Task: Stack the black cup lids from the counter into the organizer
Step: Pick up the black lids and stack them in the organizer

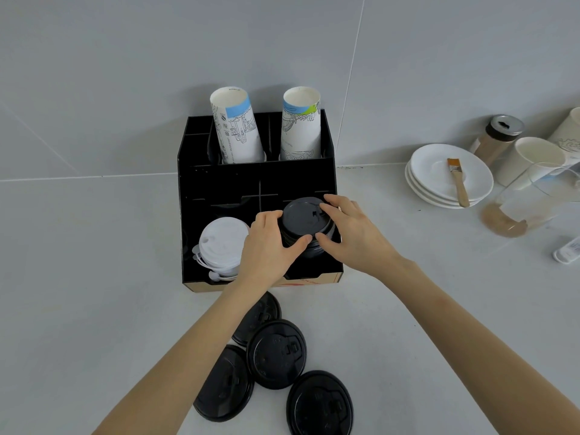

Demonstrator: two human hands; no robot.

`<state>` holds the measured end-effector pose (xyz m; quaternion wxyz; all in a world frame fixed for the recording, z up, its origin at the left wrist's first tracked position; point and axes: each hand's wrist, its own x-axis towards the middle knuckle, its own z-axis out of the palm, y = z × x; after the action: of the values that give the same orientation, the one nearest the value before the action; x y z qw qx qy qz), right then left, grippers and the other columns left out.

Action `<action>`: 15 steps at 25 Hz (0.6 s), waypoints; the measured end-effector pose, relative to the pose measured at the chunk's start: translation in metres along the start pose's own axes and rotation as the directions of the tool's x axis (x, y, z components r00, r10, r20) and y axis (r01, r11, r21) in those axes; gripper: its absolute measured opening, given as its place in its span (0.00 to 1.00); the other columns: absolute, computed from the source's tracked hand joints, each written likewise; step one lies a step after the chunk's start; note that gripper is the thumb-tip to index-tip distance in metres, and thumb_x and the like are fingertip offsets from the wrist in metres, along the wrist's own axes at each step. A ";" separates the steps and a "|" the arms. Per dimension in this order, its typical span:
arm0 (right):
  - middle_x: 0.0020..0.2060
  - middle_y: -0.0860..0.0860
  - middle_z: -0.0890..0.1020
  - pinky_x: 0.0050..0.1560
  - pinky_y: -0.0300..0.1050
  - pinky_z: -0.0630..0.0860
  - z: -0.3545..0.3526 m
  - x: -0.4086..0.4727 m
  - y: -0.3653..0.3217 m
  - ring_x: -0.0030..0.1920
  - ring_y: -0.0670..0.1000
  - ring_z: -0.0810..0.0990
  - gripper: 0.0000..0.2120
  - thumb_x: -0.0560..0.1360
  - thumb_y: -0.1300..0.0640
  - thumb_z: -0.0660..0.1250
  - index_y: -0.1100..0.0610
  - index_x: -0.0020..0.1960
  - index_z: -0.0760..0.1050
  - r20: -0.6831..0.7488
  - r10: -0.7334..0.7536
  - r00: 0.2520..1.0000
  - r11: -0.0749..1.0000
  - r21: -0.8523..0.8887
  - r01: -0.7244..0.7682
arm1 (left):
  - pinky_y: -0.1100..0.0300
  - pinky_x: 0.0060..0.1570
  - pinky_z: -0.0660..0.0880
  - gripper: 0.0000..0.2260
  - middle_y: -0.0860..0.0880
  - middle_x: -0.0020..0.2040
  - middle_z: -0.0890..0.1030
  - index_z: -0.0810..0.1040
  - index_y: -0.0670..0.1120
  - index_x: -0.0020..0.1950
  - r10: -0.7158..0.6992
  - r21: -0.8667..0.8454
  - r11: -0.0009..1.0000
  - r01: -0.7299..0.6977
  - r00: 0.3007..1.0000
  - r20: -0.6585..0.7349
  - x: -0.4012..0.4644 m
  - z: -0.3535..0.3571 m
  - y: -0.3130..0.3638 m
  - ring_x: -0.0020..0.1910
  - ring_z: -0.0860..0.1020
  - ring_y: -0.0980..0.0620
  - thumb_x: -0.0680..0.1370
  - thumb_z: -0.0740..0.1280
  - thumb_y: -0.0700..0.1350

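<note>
Both hands grip stacked black lids; cup print seems illegible.

Left forearm covers part of one counter lid; frame edge crops another lid

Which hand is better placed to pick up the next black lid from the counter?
Probably the left hand: four loose lids lie under its forearm, toward its side. The right hand could steady the black stack.

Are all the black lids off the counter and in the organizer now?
No, four black lids lie on the counter in front of the organizer, while both hands hold the black stack inside it.
</note>
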<state>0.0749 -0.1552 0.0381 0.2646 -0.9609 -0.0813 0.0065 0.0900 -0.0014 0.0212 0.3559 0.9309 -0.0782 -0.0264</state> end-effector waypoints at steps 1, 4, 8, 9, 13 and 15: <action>0.69 0.58 0.65 0.69 0.52 0.63 0.001 -0.001 0.000 0.69 0.57 0.62 0.25 0.73 0.57 0.64 0.63 0.67 0.61 -0.003 0.003 1.000 1.000 -0.008 -0.003 | 0.51 0.58 0.71 0.27 0.43 0.64 0.69 0.64 0.42 0.64 0.005 0.014 1.000 -0.005 1.000 -0.001 0.000 0.001 0.000 0.62 0.69 0.46 0.71 0.68 0.52; 0.69 0.58 0.66 0.69 0.52 0.64 0.005 -0.006 0.001 0.69 0.57 0.64 0.25 0.73 0.58 0.64 0.63 0.67 0.61 -0.028 0.020 0.999 1.000 0.002 -0.020 | 0.51 0.58 0.71 0.27 0.42 0.64 0.69 0.64 0.41 0.64 0.042 0.053 0.998 -0.042 0.999 -0.008 -0.002 0.002 0.000 0.62 0.69 0.45 0.71 0.69 0.51; 0.69 0.58 0.67 0.68 0.51 0.65 0.009 -0.011 0.004 0.68 0.57 0.65 0.25 0.73 0.60 0.65 0.63 0.67 0.62 -0.039 0.032 0.999 0.999 -0.004 -0.032 | 0.53 0.56 0.70 0.27 0.42 0.64 0.68 0.63 0.40 0.64 0.076 0.086 0.993 -0.075 0.997 -0.013 -0.005 0.005 0.000 0.61 0.69 0.45 0.71 0.69 0.49; 0.69 0.58 0.67 0.68 0.52 0.66 0.010 -0.011 0.005 0.68 0.57 0.65 0.24 0.73 0.60 0.65 0.63 0.67 0.62 -0.045 0.032 0.998 0.999 -0.001 -0.032 | 0.53 0.55 0.71 0.27 0.42 0.64 0.68 0.63 0.41 0.64 0.072 0.084 0.994 -0.071 0.997 -0.012 -0.005 0.005 0.000 0.61 0.70 0.45 0.71 0.69 0.49; 0.69 0.58 0.67 0.68 0.54 0.67 0.013 -0.010 0.004 0.68 0.58 0.65 0.24 0.73 0.60 0.64 0.64 0.67 0.62 -0.063 0.035 0.997 0.999 0.008 -0.034 | 0.53 0.54 0.71 0.28 0.42 0.65 0.67 0.62 0.41 0.65 0.057 0.088 0.994 -0.058 0.998 0.007 -0.004 0.005 0.000 0.62 0.70 0.46 0.71 0.69 0.50; 0.69 0.58 0.67 0.67 0.54 0.67 0.015 -0.012 0.002 0.68 0.58 0.65 0.24 0.73 0.61 0.64 0.63 0.67 0.62 -0.082 0.050 0.995 0.999 0.016 -0.049 | 0.52 0.54 0.71 0.28 0.43 0.66 0.67 0.62 0.41 0.65 0.050 0.101 0.993 -0.052 0.998 0.025 -0.003 0.004 0.000 0.62 0.70 0.45 0.71 0.69 0.50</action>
<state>0.0623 -0.1514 0.0240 0.2740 -0.9602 -0.0465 -0.0262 0.0865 -0.0033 0.0178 0.3075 0.9452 -0.1073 -0.0238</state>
